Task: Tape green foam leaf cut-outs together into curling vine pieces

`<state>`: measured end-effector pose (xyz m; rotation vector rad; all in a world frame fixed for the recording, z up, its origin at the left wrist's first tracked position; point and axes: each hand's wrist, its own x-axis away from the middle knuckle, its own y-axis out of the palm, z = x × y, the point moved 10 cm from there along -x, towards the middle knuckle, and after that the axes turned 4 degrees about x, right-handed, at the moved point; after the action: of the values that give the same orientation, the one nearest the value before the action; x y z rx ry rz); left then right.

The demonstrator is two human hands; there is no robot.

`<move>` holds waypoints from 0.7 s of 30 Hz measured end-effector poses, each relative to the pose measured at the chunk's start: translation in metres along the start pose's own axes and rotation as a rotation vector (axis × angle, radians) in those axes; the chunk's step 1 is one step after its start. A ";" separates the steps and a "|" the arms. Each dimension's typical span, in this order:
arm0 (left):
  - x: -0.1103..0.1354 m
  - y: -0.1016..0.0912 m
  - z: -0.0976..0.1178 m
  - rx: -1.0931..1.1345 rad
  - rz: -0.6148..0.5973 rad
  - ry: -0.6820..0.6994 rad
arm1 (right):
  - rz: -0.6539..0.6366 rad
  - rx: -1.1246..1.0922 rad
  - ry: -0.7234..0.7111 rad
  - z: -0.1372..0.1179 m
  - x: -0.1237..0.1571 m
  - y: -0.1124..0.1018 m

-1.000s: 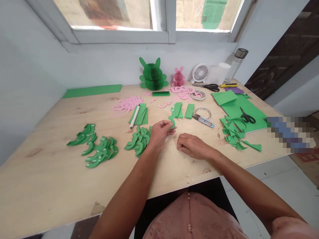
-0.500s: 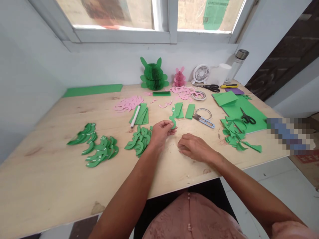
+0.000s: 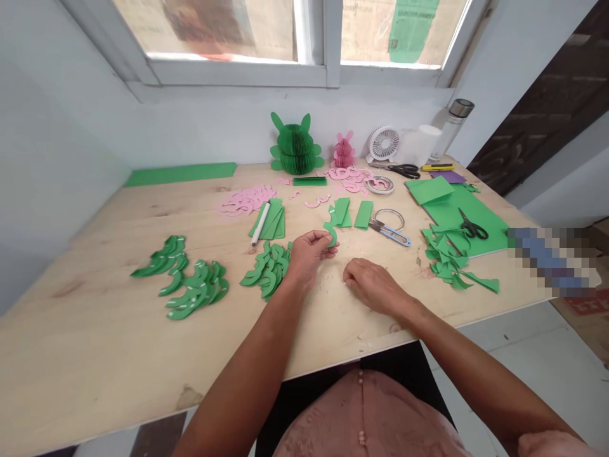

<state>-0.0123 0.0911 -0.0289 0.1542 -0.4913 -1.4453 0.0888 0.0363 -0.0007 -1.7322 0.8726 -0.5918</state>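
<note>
My left hand (image 3: 308, 252) pinches a small curved green paper cutout (image 3: 330, 232) just above the wooden table (image 3: 95, 330). Right beside it to the left lies a pile of similar green crescent cutouts (image 3: 267, 269). My right hand (image 3: 371, 284) rests on the table with its fingers curled; whether it holds anything small I cannot tell. Two more heaps of green cutouts (image 3: 190, 285) lie further left.
A white pen (image 3: 260, 223) lies on folded green strips, with pink cutouts (image 3: 245, 198) behind. Thread snips (image 3: 389, 232), a tape roll (image 3: 379, 185), scissors (image 3: 472, 225) on green sheets, green scraps (image 3: 451, 266), paper animals (image 3: 295, 145), a fan (image 3: 383, 143) and a bottle (image 3: 453, 124) stand further back.
My right hand has drawn slightly toward me along the table. The left hand keeps hold of the green cutout in about the same place.
</note>
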 end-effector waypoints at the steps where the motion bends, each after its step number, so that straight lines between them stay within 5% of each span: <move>1: 0.000 0.000 0.000 0.001 -0.003 -0.002 | 0.017 -0.077 0.011 0.003 0.002 -0.003; 9: 0.000 0.000 -0.001 0.016 0.006 -0.037 | 0.064 -0.440 0.131 0.031 0.045 -0.030; 16: 0.003 0.003 -0.001 -0.001 -0.004 -0.056 | -0.059 -0.410 0.304 0.074 0.117 -0.033; 21: 0.005 0.004 -0.001 -0.003 -0.008 -0.064 | 0.071 -0.367 0.424 0.100 0.138 -0.047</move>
<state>-0.0080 0.0867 -0.0274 0.1075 -0.5411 -1.4622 0.2598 -0.0062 0.0087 -1.9232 1.4051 -0.8058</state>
